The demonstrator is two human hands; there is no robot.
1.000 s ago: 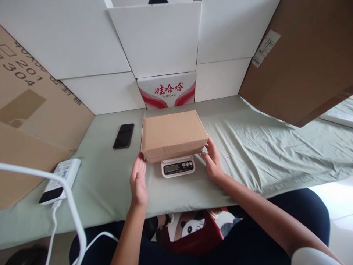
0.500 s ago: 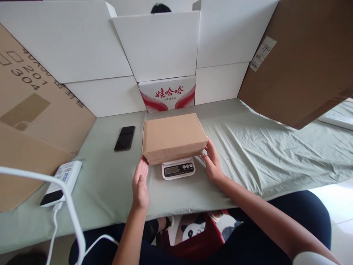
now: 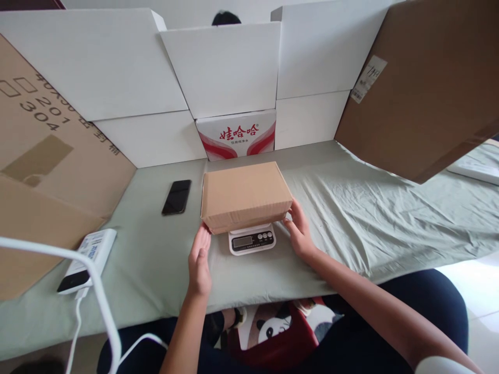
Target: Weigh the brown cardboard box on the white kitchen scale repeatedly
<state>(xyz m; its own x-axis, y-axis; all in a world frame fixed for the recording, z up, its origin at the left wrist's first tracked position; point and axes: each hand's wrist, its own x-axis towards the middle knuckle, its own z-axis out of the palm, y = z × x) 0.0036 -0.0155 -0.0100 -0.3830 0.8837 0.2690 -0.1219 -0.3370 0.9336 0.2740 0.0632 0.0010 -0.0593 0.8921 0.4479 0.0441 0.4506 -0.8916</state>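
Observation:
A closed brown cardboard box (image 3: 246, 195) sits over a small white kitchen scale (image 3: 252, 240), covering most of its platform. The scale's display and round buttons show in front; the display looks blank. My left hand (image 3: 200, 262) holds the box at its near left corner, fingers reaching under the lower edge and the thumb apart. At the near right corner, my right hand (image 3: 300, 231) grips the box, its fingertips partly hidden behind the side. Whether the box rests with its full weight on the scale I cannot tell.
A black phone (image 3: 176, 197) lies left of the box. Further left are a white power bank (image 3: 88, 259) with a cable and a curved white tube (image 3: 97, 291). White cartons (image 3: 222, 67) wall off the back; large brown cartons (image 3: 421, 88) flank both sides. Someone's hair shows behind.
The camera view has tilted a little, so everything sits slightly lower in the picture. Both hands and the box keep their places over the scale.

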